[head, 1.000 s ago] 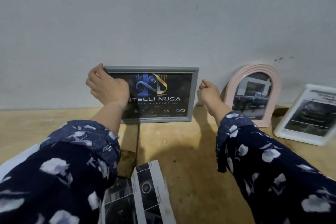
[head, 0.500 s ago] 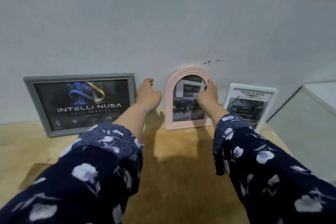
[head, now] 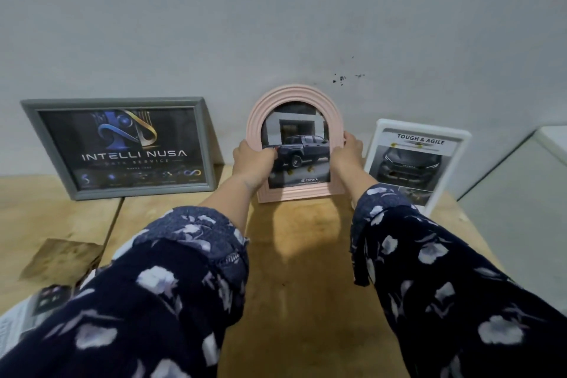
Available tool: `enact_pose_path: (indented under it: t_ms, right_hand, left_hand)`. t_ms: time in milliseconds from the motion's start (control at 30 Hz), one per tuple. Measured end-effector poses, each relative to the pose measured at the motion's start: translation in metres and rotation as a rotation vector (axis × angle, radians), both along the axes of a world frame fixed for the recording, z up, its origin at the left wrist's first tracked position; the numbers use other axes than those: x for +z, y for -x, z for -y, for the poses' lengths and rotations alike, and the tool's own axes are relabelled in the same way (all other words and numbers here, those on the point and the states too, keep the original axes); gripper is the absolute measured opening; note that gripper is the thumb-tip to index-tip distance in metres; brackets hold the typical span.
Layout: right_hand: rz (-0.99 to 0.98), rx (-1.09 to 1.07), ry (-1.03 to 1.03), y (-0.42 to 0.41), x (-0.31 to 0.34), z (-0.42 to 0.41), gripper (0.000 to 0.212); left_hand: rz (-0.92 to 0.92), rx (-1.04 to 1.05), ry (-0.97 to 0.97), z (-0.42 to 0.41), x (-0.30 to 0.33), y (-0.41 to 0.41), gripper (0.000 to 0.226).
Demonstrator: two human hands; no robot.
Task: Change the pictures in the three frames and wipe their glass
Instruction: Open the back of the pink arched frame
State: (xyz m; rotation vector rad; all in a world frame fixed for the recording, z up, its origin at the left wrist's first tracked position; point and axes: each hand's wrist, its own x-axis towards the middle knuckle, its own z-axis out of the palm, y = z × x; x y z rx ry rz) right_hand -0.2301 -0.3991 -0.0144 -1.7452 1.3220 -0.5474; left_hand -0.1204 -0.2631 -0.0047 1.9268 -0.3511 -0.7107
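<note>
Head view, pink arched frame (head: 294,144): centre stage, standing on the wooden tabletop (head: 306,255) and leaning back towards the grey wall (head: 276,9), a dark pickup truck picture behind its glass.
Left hand (head: 253,159): fingers curled over the frame's left edge, thumb side lapping onto the glass, a firm grasp.
Right hand (head: 348,152): wrapped round the right edge, fingertips tucked behind the rim, so both sides are held at about mid-height.
Handling: it looks like a light, stiff moulded frame, but the glass makes it fragile, and the ribbed rim gives good purchase; the edges are the place to hold, since fingers on the pane would leave marks to wipe.
Hedge: whether its base is touching the tabletop or just lifted off it, I cannot tell from this angle.
Grey frame (head: 122,147): well to the left, propped against the wall, an "INTELLI NUSA" print inside.
White frame (head: 417,163): just beside the right hand, leaning back, a "TOUGH & AGILE" car print showing.
Loose prints (head: 40,304): bottom left, partly hidden by the floral sleeve (head: 153,301).
Judgement: a two-handed lift towards the body suits it, kept upright so the backing stays put.
</note>
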Motion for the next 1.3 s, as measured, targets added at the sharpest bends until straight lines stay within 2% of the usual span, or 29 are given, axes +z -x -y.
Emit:
enact_pose_path:
  t_ms: [100,267,400,533,733,833,967,1167,1300]
  right_hand:
    - [0.071,0.112,0.139,0.003,0.017,-0.017,0.039]
    - [0.099,0.301,0.328,0.001,0.048,-0.055,0.037]
    - [-0.053,0.464,0.528,-0.001,0.065,-0.089,0.036]
    - [-0.194,0.592,0.747,0.007,0.064,-0.141,0.033]
    - [-0.252,0.646,0.872,0.045,0.031,-0.219,0.032]
    - [-0.284,0.711,0.916,0.072,0.005,-0.248,0.029]
    - [-0.305,0.758,0.974,0.100,-0.033,-0.263,0.033]
    - [-0.451,0.799,0.922,0.119,-0.071,-0.285,0.038]
    - [-0.505,0.827,0.895,0.120,-0.086,-0.298,0.041]
  left_hand:
    - [-0.006,0.085,0.024,-0.018,0.006,-0.001,0.066]
    - [-0.113,0.200,0.113,-0.063,0.018,-0.010,0.065]
    - [-0.124,0.280,0.161,-0.088,-0.005,-0.046,0.079]
    - [-0.058,0.295,0.145,-0.141,0.048,-0.004,0.075]
    - [-0.012,0.164,-0.090,-0.201,0.027,0.026,0.067]
    - [0.004,0.065,-0.164,-0.226,0.005,0.043,0.044]
    - [0.085,-0.015,-0.265,-0.244,-0.018,0.055,0.028]
    - [0.164,-0.095,-0.349,-0.259,-0.049,0.069,0.038]
    - [0.141,-0.133,-0.392,-0.264,-0.063,0.071,0.042]
